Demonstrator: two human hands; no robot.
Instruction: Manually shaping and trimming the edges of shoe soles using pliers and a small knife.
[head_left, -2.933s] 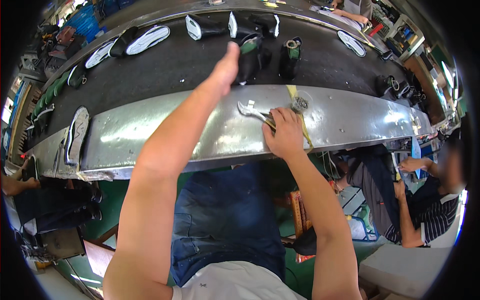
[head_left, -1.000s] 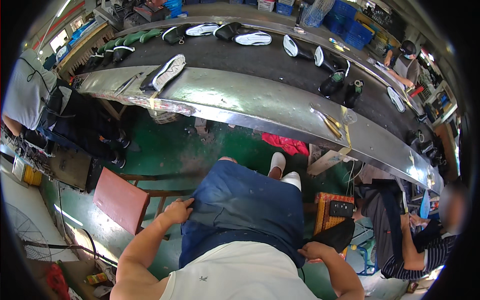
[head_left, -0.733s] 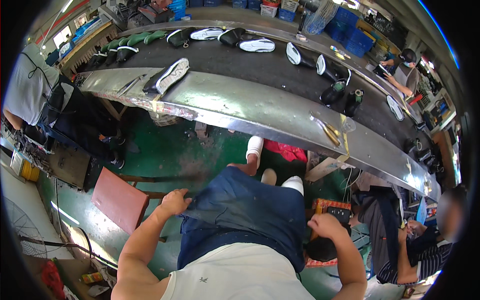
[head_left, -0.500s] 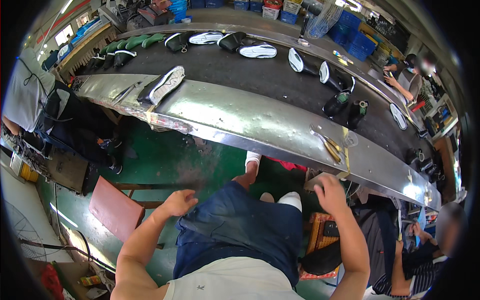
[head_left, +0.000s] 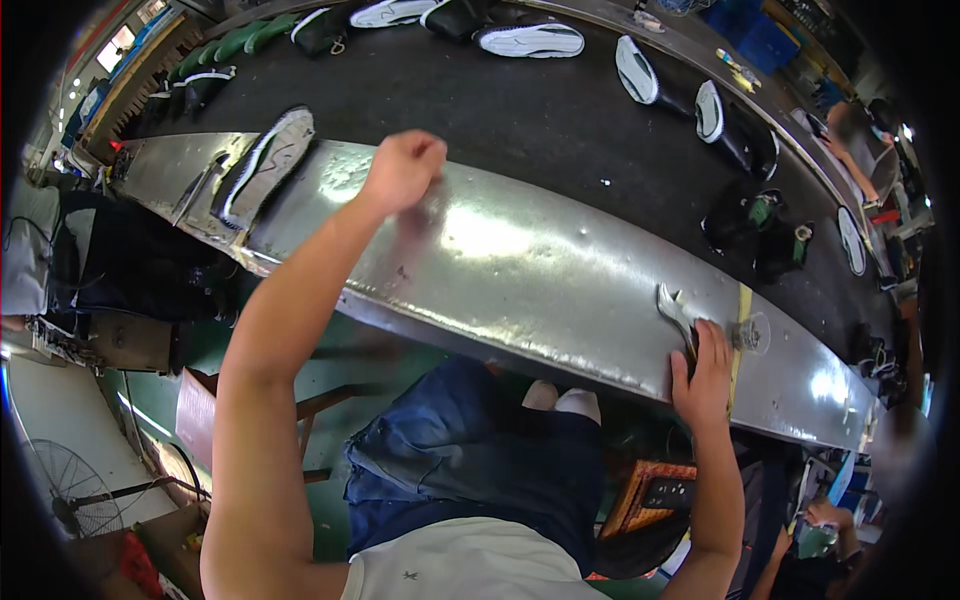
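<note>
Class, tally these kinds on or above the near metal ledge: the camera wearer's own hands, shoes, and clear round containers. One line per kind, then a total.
Own hands (left hand, right hand): 2
Shoes (one, sole showing): 1
Clear round containers (one, beside the right hand): 1
Total: 4

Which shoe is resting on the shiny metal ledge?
The shoe near the left end of the ledge, pale sole showing, beside a thin tool; the other shoes are on the dark belt.
</note>
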